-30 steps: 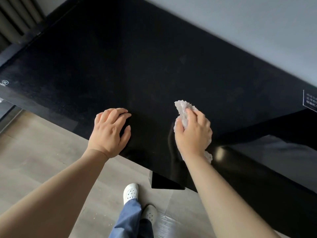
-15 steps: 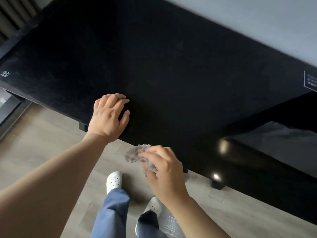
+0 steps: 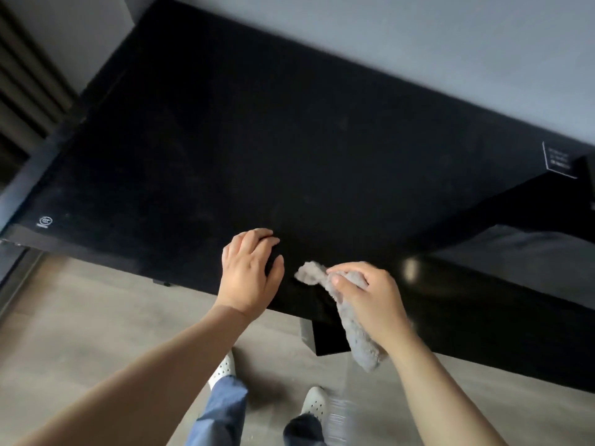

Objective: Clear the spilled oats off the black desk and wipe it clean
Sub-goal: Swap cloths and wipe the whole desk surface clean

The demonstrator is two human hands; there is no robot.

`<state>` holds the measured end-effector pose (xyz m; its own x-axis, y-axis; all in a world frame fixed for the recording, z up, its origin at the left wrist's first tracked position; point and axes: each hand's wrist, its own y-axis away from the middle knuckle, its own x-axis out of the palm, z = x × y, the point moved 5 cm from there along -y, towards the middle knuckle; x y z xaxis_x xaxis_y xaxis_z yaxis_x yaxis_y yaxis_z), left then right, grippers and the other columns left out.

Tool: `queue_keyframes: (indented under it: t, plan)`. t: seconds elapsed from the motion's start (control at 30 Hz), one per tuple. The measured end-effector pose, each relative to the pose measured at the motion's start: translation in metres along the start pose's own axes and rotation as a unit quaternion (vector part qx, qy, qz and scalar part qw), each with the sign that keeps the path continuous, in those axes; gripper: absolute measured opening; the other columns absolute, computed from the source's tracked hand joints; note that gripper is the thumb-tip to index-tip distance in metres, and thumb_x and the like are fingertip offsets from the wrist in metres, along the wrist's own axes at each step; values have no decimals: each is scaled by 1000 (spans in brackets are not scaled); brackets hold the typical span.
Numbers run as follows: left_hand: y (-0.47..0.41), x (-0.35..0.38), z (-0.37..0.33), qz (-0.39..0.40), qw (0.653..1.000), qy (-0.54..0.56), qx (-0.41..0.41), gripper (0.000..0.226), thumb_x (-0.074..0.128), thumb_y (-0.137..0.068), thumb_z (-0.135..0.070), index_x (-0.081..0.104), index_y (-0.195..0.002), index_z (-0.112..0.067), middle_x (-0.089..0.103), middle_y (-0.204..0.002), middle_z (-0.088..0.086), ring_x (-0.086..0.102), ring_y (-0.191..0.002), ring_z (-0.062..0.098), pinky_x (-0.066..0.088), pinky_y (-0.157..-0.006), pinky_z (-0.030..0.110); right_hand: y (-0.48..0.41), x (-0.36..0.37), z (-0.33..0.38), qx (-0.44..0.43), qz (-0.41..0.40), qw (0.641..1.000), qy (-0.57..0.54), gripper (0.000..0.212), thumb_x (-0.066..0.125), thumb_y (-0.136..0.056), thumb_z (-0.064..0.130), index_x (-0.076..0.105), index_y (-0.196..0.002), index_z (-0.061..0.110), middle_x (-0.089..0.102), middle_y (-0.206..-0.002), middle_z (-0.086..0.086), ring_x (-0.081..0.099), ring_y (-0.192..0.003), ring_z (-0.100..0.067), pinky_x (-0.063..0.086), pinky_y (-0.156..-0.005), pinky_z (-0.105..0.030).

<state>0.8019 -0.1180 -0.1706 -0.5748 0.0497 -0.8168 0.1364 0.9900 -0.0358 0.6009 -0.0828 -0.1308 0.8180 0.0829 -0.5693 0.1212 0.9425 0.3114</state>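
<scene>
No oats show on the black desk (image 3: 289,140), so likely only wiping remains. The left hand (image 3: 249,275) rests empty at its near edge. Just right of it, the right hand (image 3: 367,297) grips a grey cloth (image 3: 360,342).

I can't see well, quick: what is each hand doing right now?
Left hand: open, resting on the desk.
Right hand: holding the cloth.

A grey wall (image 3: 418,43) fills the top of the frame. Dark slats (image 3: 22,75) stand at the upper left. At the bottom, a wood-look floor (image 3: 80,333), two white shoes (image 3: 223,368) with holes, and blue trousers (image 3: 222,410).
</scene>
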Motion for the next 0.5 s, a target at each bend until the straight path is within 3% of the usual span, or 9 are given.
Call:
queue_keyframes:
  t: [0.17, 0.3, 0.5]
  plan:
    - [-24, -27, 12, -6, 998, 29, 55, 31, 44, -90, -35, 66, -105, -20, 60, -108, -8, 53, -100, 15, 41, -88, 32, -54, -33, 36, 15, -161, 986, -25, 12, 59, -90, 27, 69, -93, 32, 67, -102, 14, 61, -96, 1, 48, -82, -21]
    - [-54, -42, 23, -25, 998, 20, 62, 27, 50, -89, -33, 66, -105, -19, 61, -106, -7, 52, -100, 14, 40, -88, 32, -96, -35, 59, 17, -196, 980, -34, 11, 57, -90, 26, 66, -96, 28, 65, -99, 15, 59, -91, 2, 42, -72, -13]
    - [-98, -46, 30, -29, 995, -2, 91, 26, 52, -86, -30, 67, -103, -16, 62, -105, -6, 54, -97, 15, 43, -86, 35, -146, -35, 67, -7, -234, 972, -8, 12, 56, -89, 27, 62, -99, 25, 63, -102, 14, 57, -95, -3, 42, -76, -16]
